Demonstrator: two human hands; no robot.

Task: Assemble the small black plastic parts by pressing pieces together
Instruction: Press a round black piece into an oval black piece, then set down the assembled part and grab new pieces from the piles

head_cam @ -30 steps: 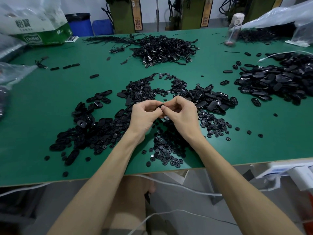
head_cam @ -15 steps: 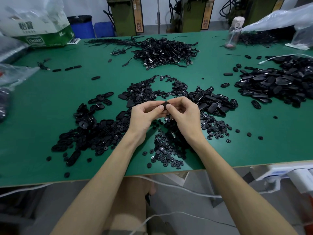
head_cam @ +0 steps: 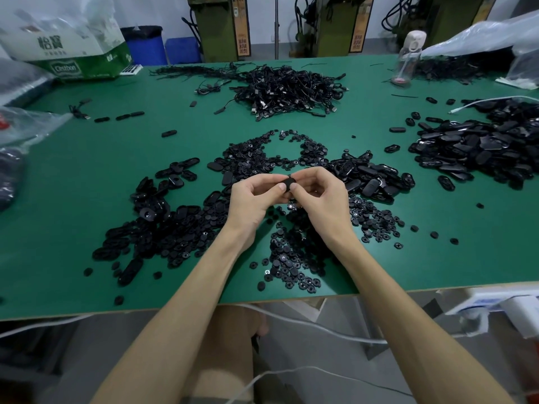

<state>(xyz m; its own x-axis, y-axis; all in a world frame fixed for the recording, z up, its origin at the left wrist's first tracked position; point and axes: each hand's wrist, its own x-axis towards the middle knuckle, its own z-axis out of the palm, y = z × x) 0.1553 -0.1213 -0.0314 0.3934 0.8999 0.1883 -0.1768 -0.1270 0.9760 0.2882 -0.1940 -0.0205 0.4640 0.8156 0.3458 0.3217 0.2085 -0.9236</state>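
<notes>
Black plastic part (head_cam: 289, 183) is showing more between the thumbs than a second ago; left hand (head_cam: 256, 199) and right hand (head_cam: 320, 196) are pinching it above the green table (head_cam: 87, 199), fingers hiding its long axis

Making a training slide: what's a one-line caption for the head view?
Left hand and right hand pinch one black part above loose parts on a green table.

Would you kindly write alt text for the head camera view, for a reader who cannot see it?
A left hand and right hand pinch one small black plastic part between them above a green table. Loose black parts lie in piles around them, and a heap of black cables sits farther back.
</notes>
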